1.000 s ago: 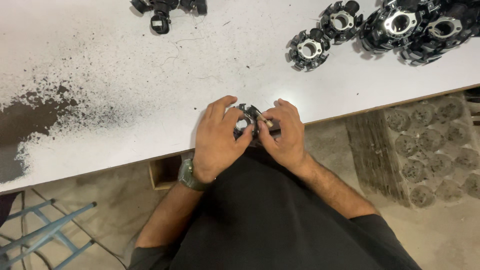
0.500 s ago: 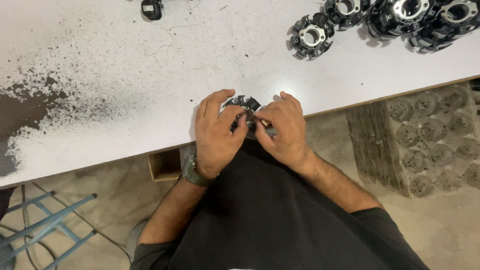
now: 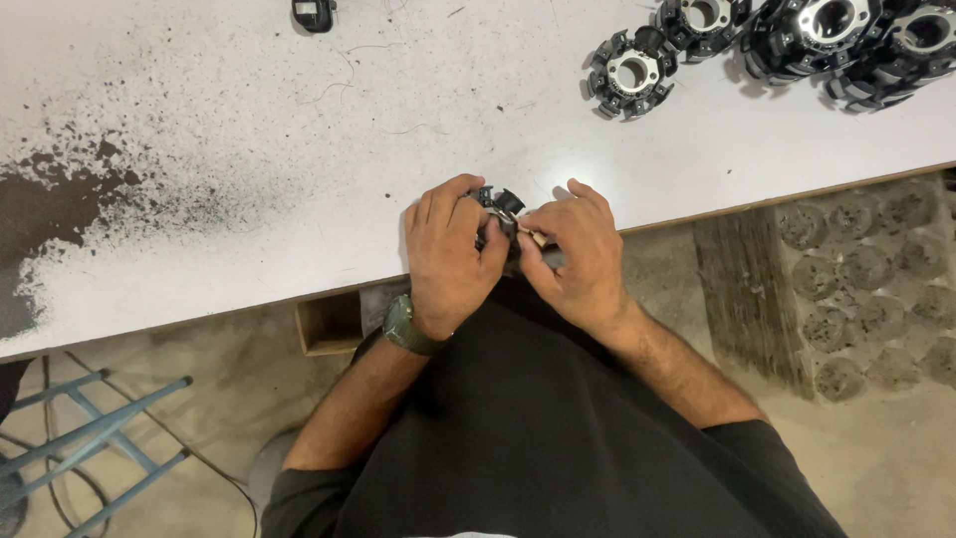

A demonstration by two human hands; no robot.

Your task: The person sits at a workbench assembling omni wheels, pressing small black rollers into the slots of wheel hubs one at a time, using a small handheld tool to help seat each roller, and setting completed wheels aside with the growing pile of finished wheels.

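— Where is the part being worked on?

— At the near edge of the white desk (image 3: 299, 120), well nearer than the row of similar ring-shaped pieces (image 3: 629, 72) at the desk's far right. It is a small dark toothed ring (image 3: 498, 204), mostly hidden between both hands.

— How do the hands have it?

— The left hand (image 3: 448, 254) wraps over it, fingers curled shut around its left side. The right hand (image 3: 578, 254) closes on its right side, with thumb and forefinger pinching something small and pale against the ring; what that is I cannot tell.

— How would it handle?

— Probably stiff and fairly heavy for its size, judging by the metal-looking ones farther along the desk. The teeth give purchase, so gripping the outer rim seems sound; the edges may bite.

— Anything else near it?

— Dark grit (image 3: 90, 199) is scattered left of the ring, and a small black object (image 3: 314, 14) lies at the desk's far edge.
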